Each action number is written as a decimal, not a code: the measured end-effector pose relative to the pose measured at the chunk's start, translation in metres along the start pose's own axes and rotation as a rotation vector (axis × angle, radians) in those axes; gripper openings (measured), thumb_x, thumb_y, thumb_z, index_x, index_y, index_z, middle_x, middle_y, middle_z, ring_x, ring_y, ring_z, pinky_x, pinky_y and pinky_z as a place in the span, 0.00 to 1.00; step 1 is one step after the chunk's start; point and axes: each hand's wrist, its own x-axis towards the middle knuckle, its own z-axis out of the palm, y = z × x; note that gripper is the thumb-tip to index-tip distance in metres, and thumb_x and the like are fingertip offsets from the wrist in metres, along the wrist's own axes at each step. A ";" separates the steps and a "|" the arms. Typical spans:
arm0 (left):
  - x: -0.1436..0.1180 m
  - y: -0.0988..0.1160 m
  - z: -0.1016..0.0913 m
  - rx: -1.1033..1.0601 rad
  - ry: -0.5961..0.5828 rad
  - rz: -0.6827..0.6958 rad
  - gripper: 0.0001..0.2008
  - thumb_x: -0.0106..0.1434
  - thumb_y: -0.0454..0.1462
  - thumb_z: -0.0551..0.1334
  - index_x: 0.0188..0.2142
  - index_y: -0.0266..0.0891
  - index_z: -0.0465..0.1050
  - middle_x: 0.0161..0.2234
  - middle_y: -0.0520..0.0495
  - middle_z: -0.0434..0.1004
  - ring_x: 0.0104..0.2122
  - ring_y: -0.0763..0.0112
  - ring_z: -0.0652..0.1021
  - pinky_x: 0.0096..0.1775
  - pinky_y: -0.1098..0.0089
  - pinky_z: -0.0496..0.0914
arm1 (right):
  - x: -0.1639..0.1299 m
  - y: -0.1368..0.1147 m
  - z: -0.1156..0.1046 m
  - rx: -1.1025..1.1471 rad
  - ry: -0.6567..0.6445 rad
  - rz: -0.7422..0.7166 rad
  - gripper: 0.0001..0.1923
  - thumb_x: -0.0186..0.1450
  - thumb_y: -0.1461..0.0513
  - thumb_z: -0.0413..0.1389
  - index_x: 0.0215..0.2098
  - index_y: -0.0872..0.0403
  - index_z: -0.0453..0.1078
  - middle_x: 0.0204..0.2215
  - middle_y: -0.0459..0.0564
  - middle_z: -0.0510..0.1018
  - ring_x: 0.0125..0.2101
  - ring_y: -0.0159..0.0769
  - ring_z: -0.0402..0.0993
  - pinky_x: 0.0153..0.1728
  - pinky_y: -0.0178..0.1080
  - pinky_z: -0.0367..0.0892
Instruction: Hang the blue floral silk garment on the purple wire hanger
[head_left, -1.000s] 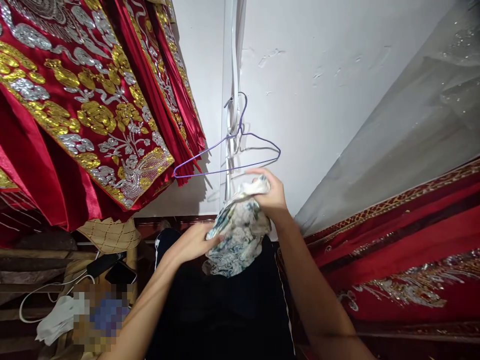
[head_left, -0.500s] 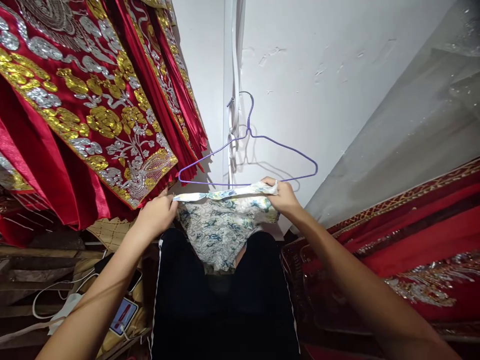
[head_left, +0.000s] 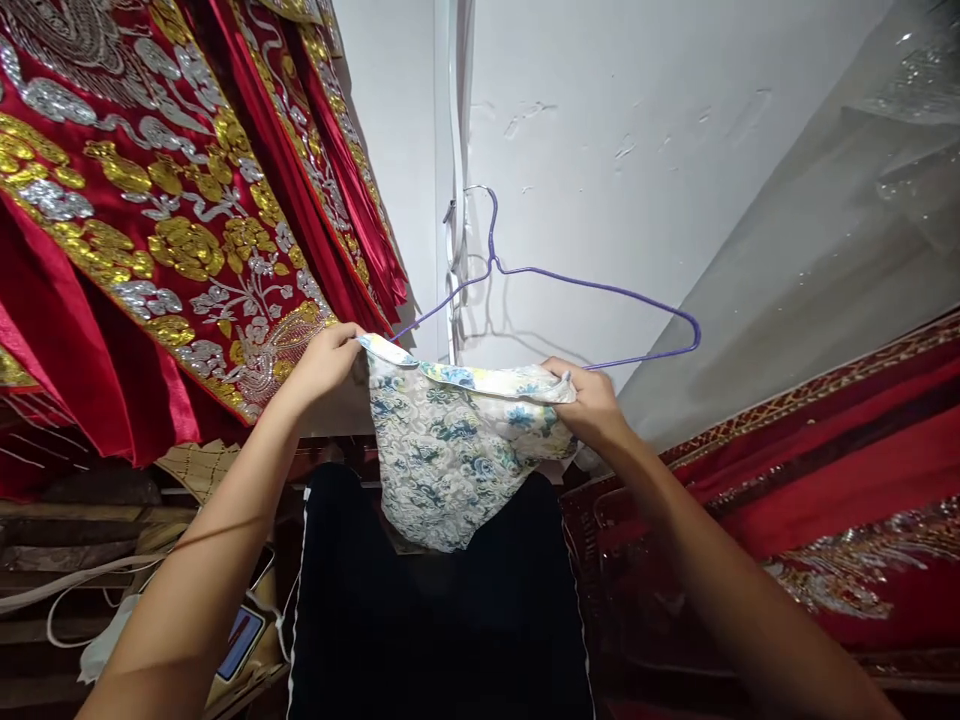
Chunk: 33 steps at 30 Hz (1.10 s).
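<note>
I hold a small floral cloth (head_left: 450, 450), white with blue and green flowers, spread out in front of me. My left hand (head_left: 324, 362) pinches its upper left corner and my right hand (head_left: 592, 405) grips its upper right corner. The cloth hangs down in a point over my dark trousers (head_left: 442, 620). Just behind its top edge hangs a purple wire hanger (head_left: 570, 290), hooked on the white wall (head_left: 600, 150). The hanger's lower bar passes close behind my right hand.
Red garments (head_left: 157, 210) with gold and silver embroidery hang at the left. More red embroidered fabric (head_left: 825, 500) lies at the right under a clear plastic sheet (head_left: 825, 250). A phone (head_left: 241, 640) and white cables (head_left: 75, 590) sit on wooden shelves at the lower left.
The cloth was bunched between my hands a second ago. I have pulled it open, and both hands have risen and spread apart. The hanger has swung to the right.
</note>
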 end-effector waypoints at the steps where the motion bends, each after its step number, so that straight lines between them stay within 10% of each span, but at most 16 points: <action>1: -0.002 -0.003 0.003 0.032 -0.074 0.002 0.12 0.61 0.36 0.51 0.29 0.40 0.73 0.31 0.46 0.78 0.34 0.63 0.76 0.38 0.68 0.68 | 0.000 0.000 -0.002 -0.003 0.023 -0.005 0.06 0.53 0.61 0.58 0.30 0.55 0.71 0.23 0.44 0.71 0.29 0.35 0.67 0.29 0.33 0.59; 6: -0.021 -0.014 0.012 0.352 -0.282 -0.083 0.14 0.63 0.36 0.51 0.32 0.42 0.75 0.30 0.43 0.79 0.30 0.58 0.76 0.33 0.66 0.64 | -0.001 -0.006 -0.001 -0.040 -0.039 0.008 0.07 0.53 0.61 0.58 0.30 0.54 0.74 0.23 0.43 0.73 0.28 0.35 0.68 0.29 0.33 0.59; 13: -0.024 0.017 -0.010 0.358 0.156 0.011 0.16 0.68 0.34 0.48 0.45 0.40 0.74 0.36 0.40 0.81 0.35 0.57 0.79 0.37 0.67 0.64 | -0.001 -0.005 0.005 -0.125 -0.011 0.005 0.07 0.52 0.62 0.58 0.31 0.54 0.73 0.22 0.42 0.71 0.27 0.34 0.66 0.28 0.33 0.57; 18: -0.001 0.026 -0.010 0.212 0.267 0.082 0.17 0.67 0.31 0.49 0.46 0.39 0.74 0.38 0.44 0.81 0.33 0.64 0.78 0.39 0.70 0.66 | -0.011 -0.018 0.015 -0.013 -0.033 0.029 0.05 0.56 0.61 0.57 0.30 0.53 0.72 0.23 0.43 0.73 0.27 0.34 0.68 0.27 0.33 0.59; 33: 0.036 -0.008 0.028 0.432 -0.048 -0.025 0.15 0.61 0.31 0.54 0.38 0.37 0.81 0.34 0.36 0.83 0.36 0.53 0.80 0.41 0.63 0.69 | -0.014 -0.016 0.012 -0.220 0.115 0.049 0.08 0.55 0.61 0.56 0.34 0.50 0.73 0.22 0.45 0.75 0.27 0.39 0.69 0.28 0.36 0.59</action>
